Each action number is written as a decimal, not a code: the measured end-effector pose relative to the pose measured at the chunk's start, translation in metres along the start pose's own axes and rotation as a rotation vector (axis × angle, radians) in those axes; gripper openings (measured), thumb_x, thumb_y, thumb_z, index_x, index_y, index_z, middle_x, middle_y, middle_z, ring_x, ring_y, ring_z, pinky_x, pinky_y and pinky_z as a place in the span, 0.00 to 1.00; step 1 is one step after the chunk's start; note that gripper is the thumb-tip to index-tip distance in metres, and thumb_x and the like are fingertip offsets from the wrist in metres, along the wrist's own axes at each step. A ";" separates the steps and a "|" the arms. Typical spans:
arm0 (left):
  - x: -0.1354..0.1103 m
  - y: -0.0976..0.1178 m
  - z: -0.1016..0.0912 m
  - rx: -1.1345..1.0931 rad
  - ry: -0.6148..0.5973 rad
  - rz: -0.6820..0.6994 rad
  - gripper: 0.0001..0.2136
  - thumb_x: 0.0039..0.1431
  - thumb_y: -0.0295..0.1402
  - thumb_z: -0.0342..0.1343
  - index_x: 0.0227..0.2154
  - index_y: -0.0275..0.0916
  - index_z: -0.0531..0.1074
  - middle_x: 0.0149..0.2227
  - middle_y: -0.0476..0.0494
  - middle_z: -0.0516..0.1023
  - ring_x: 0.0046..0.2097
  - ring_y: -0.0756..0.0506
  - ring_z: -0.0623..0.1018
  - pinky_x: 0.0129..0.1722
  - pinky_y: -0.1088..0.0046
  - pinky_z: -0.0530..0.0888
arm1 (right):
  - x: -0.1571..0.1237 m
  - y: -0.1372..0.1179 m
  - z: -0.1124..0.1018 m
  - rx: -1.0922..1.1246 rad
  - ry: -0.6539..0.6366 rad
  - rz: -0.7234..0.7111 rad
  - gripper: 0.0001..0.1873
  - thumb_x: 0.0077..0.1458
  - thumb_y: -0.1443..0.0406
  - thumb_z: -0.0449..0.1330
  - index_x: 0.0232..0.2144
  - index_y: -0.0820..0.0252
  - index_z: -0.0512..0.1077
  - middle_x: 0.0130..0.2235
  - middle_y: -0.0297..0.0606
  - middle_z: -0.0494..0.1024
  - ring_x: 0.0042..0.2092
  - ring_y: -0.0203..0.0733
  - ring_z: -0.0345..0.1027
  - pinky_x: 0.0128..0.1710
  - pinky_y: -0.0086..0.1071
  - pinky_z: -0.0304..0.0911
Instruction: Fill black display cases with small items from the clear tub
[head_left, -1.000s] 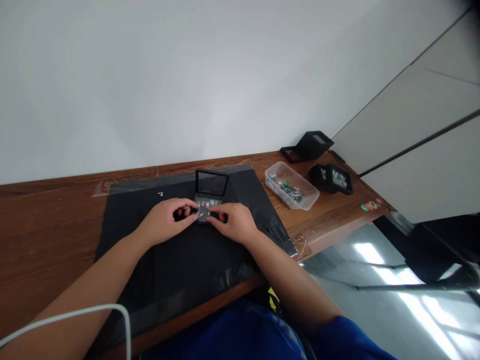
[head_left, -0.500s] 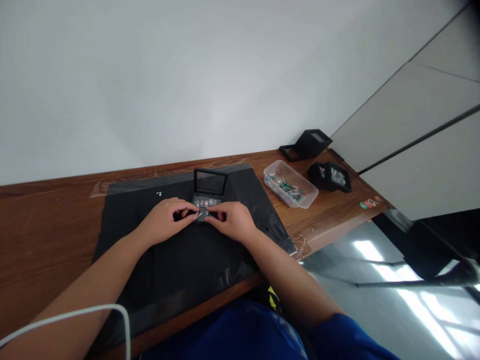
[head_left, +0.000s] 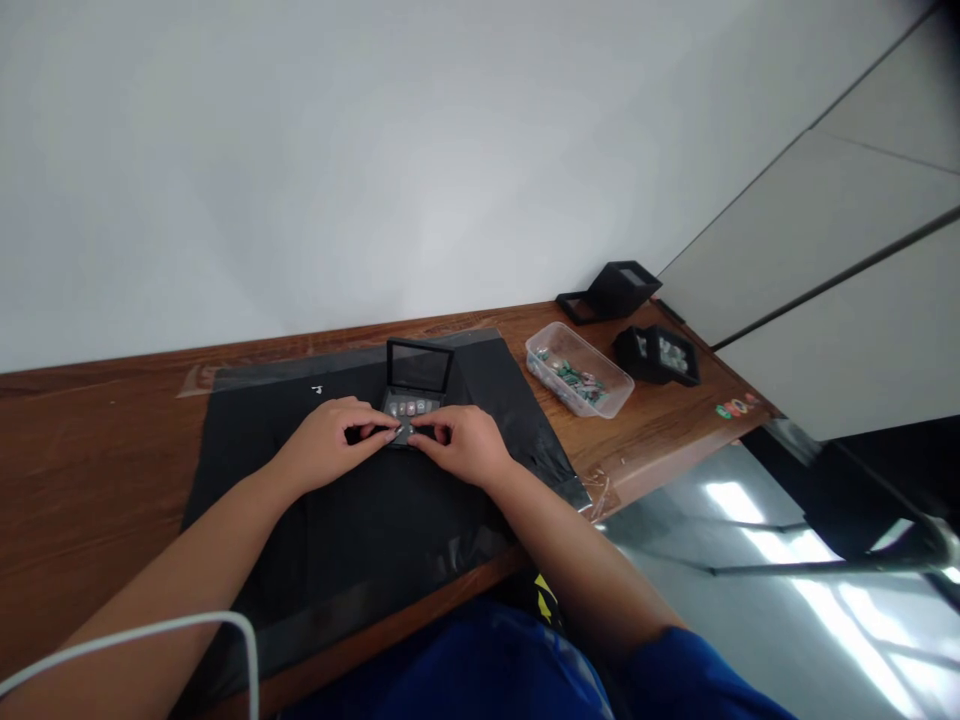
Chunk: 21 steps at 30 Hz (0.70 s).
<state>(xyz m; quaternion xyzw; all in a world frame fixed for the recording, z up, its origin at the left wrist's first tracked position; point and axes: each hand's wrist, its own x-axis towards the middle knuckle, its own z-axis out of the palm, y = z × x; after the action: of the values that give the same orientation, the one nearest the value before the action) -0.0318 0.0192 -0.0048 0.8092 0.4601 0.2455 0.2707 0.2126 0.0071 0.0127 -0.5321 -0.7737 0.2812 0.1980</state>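
Note:
A small black case [head_left: 389, 442] lies on the black mat, its framed see-through lid [head_left: 420, 367] raised at the back. Several small, shiny, nail-shaped pieces [head_left: 410, 408] sit in a row inside it. From the left, my left hand [head_left: 341, 438] reaches over the case's front part, thumb and forefinger pinched at a small shiny nail-shaped piece. Opposite it, my right hand [head_left: 463, 442] pinches in the same way at another small piece, close to the left fingertips. My fingers partly cover the front row, so fine details there are hidden.
A clear plastic tub [head_left: 616, 402] of small colourful packets stands to the right. Behind it are black boxes [head_left: 626, 288] and another black box with pale pieces [head_left: 656, 355]. Small white bits [head_left: 317, 389] lie on the mat [head_left: 375, 540]. A white cable [head_left: 150, 627] crosses my left forearm.
My fingertips have shifted very slightly over the front of the case. The case and its raised lid stay in place; the view has moved a little.

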 end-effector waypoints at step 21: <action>0.000 -0.007 0.001 0.046 0.007 0.033 0.14 0.66 0.47 0.58 0.41 0.47 0.85 0.27 0.49 0.75 0.32 0.46 0.74 0.34 0.69 0.68 | 0.000 -0.001 0.008 0.019 0.056 -0.019 0.15 0.60 0.52 0.68 0.45 0.50 0.85 0.28 0.31 0.80 0.30 0.35 0.69 0.31 0.29 0.53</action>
<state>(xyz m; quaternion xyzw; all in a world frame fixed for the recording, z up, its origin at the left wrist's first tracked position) -0.0353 0.0215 -0.0103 0.8218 0.4531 0.2422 0.2463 0.2073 0.0049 0.0076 -0.5304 -0.7702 0.2716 0.2272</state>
